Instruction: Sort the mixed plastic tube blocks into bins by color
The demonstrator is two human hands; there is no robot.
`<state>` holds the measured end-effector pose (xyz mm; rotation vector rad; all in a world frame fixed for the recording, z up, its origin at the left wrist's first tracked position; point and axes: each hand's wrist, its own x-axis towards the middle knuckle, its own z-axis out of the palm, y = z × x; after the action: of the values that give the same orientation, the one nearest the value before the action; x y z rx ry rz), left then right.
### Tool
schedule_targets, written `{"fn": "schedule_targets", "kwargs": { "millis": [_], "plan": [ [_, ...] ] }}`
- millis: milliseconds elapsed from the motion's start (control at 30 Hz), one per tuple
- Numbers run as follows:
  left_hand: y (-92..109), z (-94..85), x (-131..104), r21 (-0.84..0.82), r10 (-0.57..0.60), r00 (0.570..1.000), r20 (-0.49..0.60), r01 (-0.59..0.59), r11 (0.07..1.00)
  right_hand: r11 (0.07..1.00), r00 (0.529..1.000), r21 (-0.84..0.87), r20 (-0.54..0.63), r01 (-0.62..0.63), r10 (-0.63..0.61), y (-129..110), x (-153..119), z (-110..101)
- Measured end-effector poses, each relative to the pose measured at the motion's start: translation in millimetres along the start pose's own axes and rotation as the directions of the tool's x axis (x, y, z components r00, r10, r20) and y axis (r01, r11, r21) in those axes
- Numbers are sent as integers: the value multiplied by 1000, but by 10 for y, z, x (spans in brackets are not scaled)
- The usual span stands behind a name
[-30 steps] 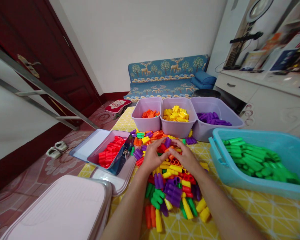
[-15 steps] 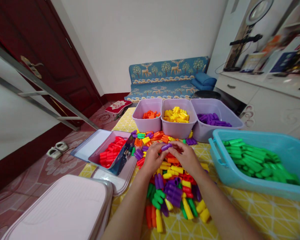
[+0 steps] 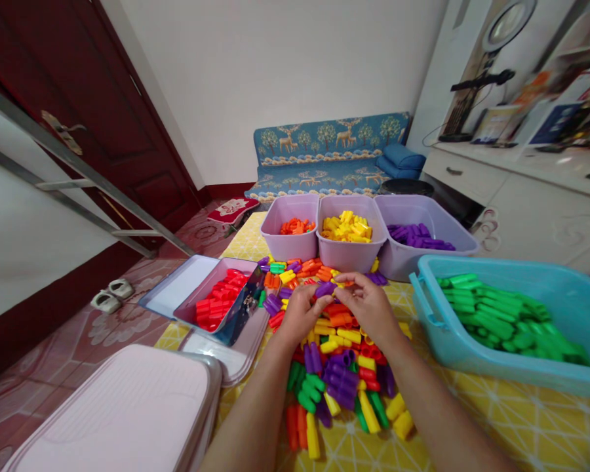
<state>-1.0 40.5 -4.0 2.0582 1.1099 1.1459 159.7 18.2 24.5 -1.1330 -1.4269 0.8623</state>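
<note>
A small purple plastic piece (image 3: pixel 326 289), made of rounded tubes side by side, is between my two hands. My left hand (image 3: pixel 301 314) pinches its left end, the thumb beneath. My right hand (image 3: pixel 368 307) has thumb and fingertips at its right end, the fingers curved over. Below and around both hands lies a loose heap of bullet-shaped plastic pieces in several colours. A purple cluster (image 3: pixel 341 383), a green cluster (image 3: pixel 311 391) and a long yellow piece (image 3: pixel 368 412) are nearest to me. My wrists hide part of the heap.
Lilac bins behind the heap hold orange (image 3: pixel 290 248), yellow (image 3: pixel 351 252) and purple (image 3: pixel 396 259) pieces. A blue tub (image 3: pixel 472 367) at right holds green ones. At left are an open tin (image 3: pixel 216 333) with red pieces and pale lids (image 3: pixel 122 406). A yellow patterned cloth (image 3: pixel 482 419) covers the table.
The purple piece has turned slightly between my fingers. My right hand has shifted a little, its fingers lifting and spreading more. The heap and bins look the same.
</note>
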Motion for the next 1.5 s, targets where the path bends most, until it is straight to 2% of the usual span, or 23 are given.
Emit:
{"fn": "schedule_targets", "kwargs": {
  "millis": [67, 133, 267, 400, 500, 600, 733, 767, 800, 867, 900, 933, 967, 1033, 1100, 1167, 1267, 1333, 1400, 1500],
  "plan": [
    [5, 1, -1, 11, 11, 1000, 19, -12, 1000, 997, 997, -50, 61, 54, -51, 10, 1, 12],
    [9, 3, 1, 26, 17, 999, 28, -17, 1000, 994, 996, -71, 39, 81, -79, 19, -1, 16],
    [-3, 4, 9, 10, 20, 1000, 23, -20, 1000, 996, 993, 71, -104, -48, 55, 13, -10, 15],
    [-33, 3, 10, 15, 15, 1000, 17, -15, 1000, 956, 980, 268, -125, -117, 155, -43, -5, 24],
    [-54, 9, 6, 59, 13, 1000, -14, -12, 998, 943, 984, 301, -60, -142, 167, -109, 0, 7],
    [-66, 20, 0, 78, 3, 999, -32, 0, 997, 956, 984, 233, 64, -177, 166, -171, -9, -70],
    [-53, 22, -5, 35, -12, 1000, -10, 13, 999, 969, 937, 79, 284, -235, 204, -241, -22, -205],
    [-45, 20, -6, 33, -13, 1000, -8, 13, 999, 967, 939, 77, 269, -243, 215, -262, -18, -227],
    [-37, 16, -7, 39, -14, 1000, -9, 15, 999, 966, 959, 112, 193, -233, 209, -285, -11, -240],
    [-21, 9, -9, 64, -20, 1000, -7, 21, 998, 961, 988, 254, -83, -108, 133, -339, 9, -245],
    [-15, 7, -9, 74, -24, 1000, 0, 24, 997, 949, 973, 316, -214, -14, 86, -364, 19, -238],
    [-12, 7, -9, 81, -29, 1000, 8, 28, 996, 931, 953, 360, -298, 66, 47, -384, 27, -227],
    [-10, 9, -9, 85, -33, 999, 14, 32, 996, 915, 944, 388, -329, 114, 22, -393, 32, -213],
    [-10, 18, -9, 87, -36, 999, 17, 34, 996, 910, 960, 405, -278, 83, 36, -365, 34, -180],
    [-15, 25, -9, 83, -21, 1000, -16, 22, 996, 935, 975, 353, -192, -34, 108, -268, 33, -152],
    [-19, 18, -10, 116, -4, 994, -105, 17, 993, 969, 981, 213, -122, -125, 153, -123, 38, -140],
    [-12, -42, -14, 301, -46, 960, -276, 132, 945, 988, 994, -117, -51, -103, 98, 75, 52, -168],
    [11, -110, -20, 450, -108, 935, -339, 262, 854, 926, 998, -372, 3, -61, 66, 135, 52, -211],
    [54, -188, -24, 561, -175, 922, -345, 352, 749, 820, 996, -570, 44, -43, 83, 138, 43, -259],
    [140, -295, -26, 628, -287, 919, -269, 394, 671, 726, 992, -686, 59, -42, 113, 120, 26, -310]
  ]
}}
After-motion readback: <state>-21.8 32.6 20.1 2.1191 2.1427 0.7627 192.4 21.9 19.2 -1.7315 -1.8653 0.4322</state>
